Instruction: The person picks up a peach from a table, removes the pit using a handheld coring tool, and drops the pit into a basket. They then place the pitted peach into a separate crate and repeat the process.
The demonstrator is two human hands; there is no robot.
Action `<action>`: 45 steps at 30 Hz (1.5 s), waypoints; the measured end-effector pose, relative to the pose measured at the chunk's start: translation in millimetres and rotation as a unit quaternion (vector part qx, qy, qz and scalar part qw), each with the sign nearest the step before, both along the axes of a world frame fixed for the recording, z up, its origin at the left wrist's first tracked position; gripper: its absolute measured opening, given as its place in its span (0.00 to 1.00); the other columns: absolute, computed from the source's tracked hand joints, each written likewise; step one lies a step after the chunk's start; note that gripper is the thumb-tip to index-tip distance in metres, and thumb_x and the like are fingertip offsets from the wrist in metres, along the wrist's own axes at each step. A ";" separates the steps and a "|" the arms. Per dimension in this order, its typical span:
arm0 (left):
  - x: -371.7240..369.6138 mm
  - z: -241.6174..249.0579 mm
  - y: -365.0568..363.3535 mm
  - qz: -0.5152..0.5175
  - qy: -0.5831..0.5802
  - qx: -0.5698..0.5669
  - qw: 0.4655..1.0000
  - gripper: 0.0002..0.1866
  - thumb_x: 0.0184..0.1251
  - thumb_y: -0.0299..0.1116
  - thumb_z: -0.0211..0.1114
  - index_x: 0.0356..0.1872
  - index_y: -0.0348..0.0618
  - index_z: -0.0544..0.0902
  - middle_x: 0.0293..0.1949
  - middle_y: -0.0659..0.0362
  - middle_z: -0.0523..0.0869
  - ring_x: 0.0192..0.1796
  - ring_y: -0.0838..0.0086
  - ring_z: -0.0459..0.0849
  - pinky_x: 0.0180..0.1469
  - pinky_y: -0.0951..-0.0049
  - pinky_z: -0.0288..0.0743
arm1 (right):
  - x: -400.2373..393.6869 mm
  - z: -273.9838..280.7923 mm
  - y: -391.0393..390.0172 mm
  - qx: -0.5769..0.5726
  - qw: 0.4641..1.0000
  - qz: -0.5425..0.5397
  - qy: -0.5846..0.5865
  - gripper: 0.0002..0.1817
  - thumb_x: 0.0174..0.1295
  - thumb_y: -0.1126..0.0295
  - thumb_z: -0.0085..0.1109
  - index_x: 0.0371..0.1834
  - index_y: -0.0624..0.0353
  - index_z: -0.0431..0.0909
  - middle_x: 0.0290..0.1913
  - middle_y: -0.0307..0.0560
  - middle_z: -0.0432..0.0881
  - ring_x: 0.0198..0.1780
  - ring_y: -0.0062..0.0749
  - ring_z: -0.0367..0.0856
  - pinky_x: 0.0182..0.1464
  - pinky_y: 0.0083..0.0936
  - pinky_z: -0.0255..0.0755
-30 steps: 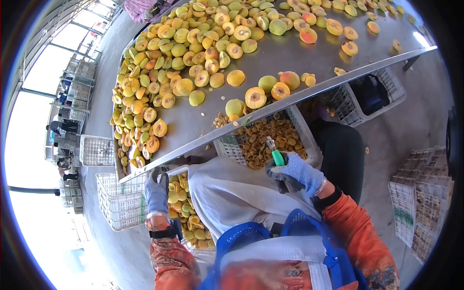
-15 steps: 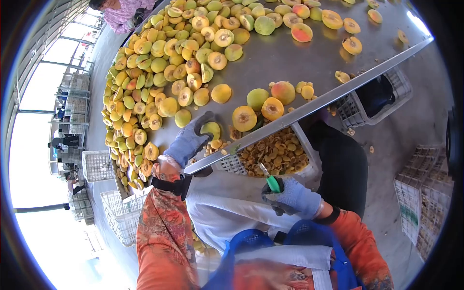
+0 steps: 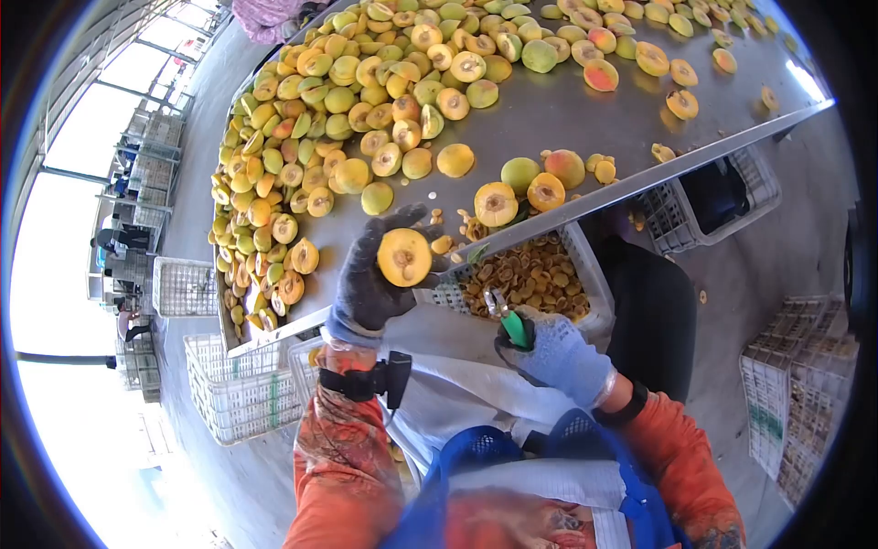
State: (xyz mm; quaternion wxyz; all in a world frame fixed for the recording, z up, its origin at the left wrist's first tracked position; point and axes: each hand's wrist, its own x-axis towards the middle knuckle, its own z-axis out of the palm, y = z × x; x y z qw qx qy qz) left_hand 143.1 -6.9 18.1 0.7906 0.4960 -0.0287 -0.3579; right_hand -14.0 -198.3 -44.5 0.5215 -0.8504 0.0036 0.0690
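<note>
My left hand (image 3: 359,285), in a grey-blue glove with a dark palm, holds up a yellow peach half (image 3: 404,257), its cut face and brownish centre turned up. The fingers curl around its rim, above the table's front edge. Lower right, my gloved right hand (image 3: 565,359) is closed around a green-handled pitting tool (image 3: 516,328), whose looped metal tip points up and left, apart from the peach. Beyond my left hand, a few whole-looking and cut peaches (image 3: 495,204) lie near the metal rim (image 3: 631,188).
A large heap of peach halves (image 3: 347,101) covers the left and back of the metal table (image 3: 585,119). Below the rim stands a crate (image 3: 596,297) of small brown-yellow pieces. Other crates stand left (image 3: 242,403) and right (image 3: 764,393). A person's pink sleeve (image 3: 265,20) shows at the far side.
My left hand has lifted the peach half off the table edge and turned its cut face up. My right hand, with the tool, has moved slightly upward. The view has shifted a little.
</note>
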 end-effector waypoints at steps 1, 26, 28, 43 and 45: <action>-12.0 -5.2 0.1 0.002 0.014 -0.032 0.999 0.30 0.71 0.50 0.44 0.61 0.34 0.65 0.57 0.46 0.74 0.53 0.59 0.79 0.50 0.65 0.78 | 1.0 7.5 7.5 -0.068 0.997 0.004 -0.041 0.14 0.54 0.58 0.61 0.35 0.56 0.74 0.21 0.50 0.78 0.23 0.42 0.80 0.27 0.35 0.72; -147.0 18.3 -26.8 0.167 -0.345 0.124 0.915 0.20 0.73 0.39 0.48 0.53 0.31 0.74 0.47 0.52 0.82 0.45 0.74 0.80 0.46 0.75 0.75 | -59.6 88.5 37.9 0.484 0.834 0.076 0.252 0.12 0.54 0.64 0.62 0.33 0.61 0.73 0.16 0.42 0.74 0.13 0.23 0.69 0.15 0.18 0.62; -138.5 7.9 -25.8 0.127 -0.369 0.127 0.912 0.20 0.73 0.38 0.49 0.54 0.31 0.74 0.48 0.52 0.81 0.46 0.73 0.80 0.47 0.74 0.75 | -61.8 83.0 33.8 0.544 0.792 0.076 0.266 0.13 0.54 0.63 0.61 0.34 0.61 0.73 0.16 0.42 0.73 0.12 0.24 0.69 0.15 0.18 0.62; -126.7 11.4 -37.6 0.067 -0.194 0.178 0.962 0.12 0.68 0.32 0.57 0.44 0.34 0.80 0.37 0.58 0.85 0.35 0.79 0.82 0.37 0.80 0.77 | -59.7 61.9 19.9 0.579 0.748 0.099 0.309 0.16 0.52 0.66 0.64 0.39 0.63 0.74 0.20 0.44 0.75 0.15 0.28 0.73 0.17 0.22 0.66; -118.4 13.8 -37.9 -0.053 -0.177 0.152 0.971 0.12 0.68 0.33 0.56 0.42 0.33 0.80 0.36 0.58 0.85 0.33 0.79 0.82 0.35 0.80 0.77 | -65.0 52.6 15.4 0.577 0.744 0.100 0.321 0.16 0.53 0.65 0.63 0.40 0.63 0.73 0.19 0.45 0.75 0.14 0.29 0.72 0.17 0.23 0.66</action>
